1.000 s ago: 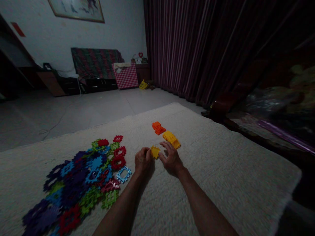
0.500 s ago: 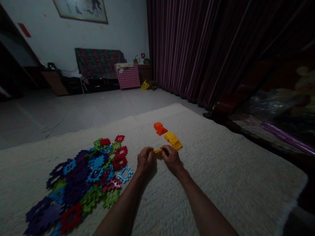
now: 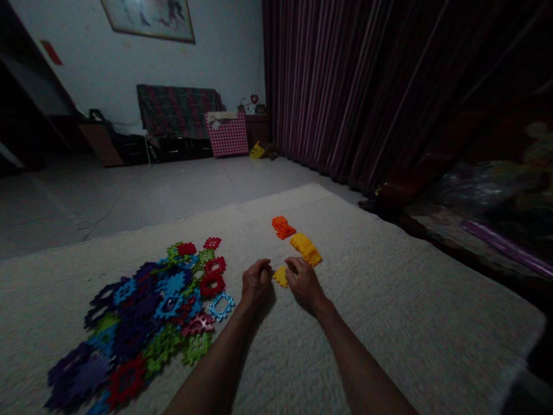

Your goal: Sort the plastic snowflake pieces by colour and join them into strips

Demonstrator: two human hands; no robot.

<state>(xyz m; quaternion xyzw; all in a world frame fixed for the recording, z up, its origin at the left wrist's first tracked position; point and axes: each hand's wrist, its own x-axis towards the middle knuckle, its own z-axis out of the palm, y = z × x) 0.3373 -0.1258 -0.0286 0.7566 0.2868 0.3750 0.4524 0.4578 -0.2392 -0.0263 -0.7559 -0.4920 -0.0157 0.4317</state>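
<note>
Both my hands meet over the cream rug (image 3: 389, 300), pinching one small yellow plastic tile (image 3: 280, 275) between them. My left hand (image 3: 256, 283) is curled in a loose fist on the tile's left edge. My right hand (image 3: 303, 281) grips its right edge with bent fingers. Just beyond my right hand lies a row of joined yellow tiles (image 3: 306, 249), and past that an orange tile group (image 3: 283, 226). To the left spreads a pile of loose interlocking tiles (image 3: 151, 311) in purple, blue, green and red.
The rug ends at a grey tiled floor (image 3: 129, 196). Dark striped curtains (image 3: 345, 86) hang on the right above dark furniture (image 3: 453, 196). A low cabinet, a checked bag (image 3: 227, 134) and a covered seat stand along the far wall.
The yellow tile was turned edge-on between my hands half a second ago and is now lowered and tilted flat again. The camera shifted slightly left.
</note>
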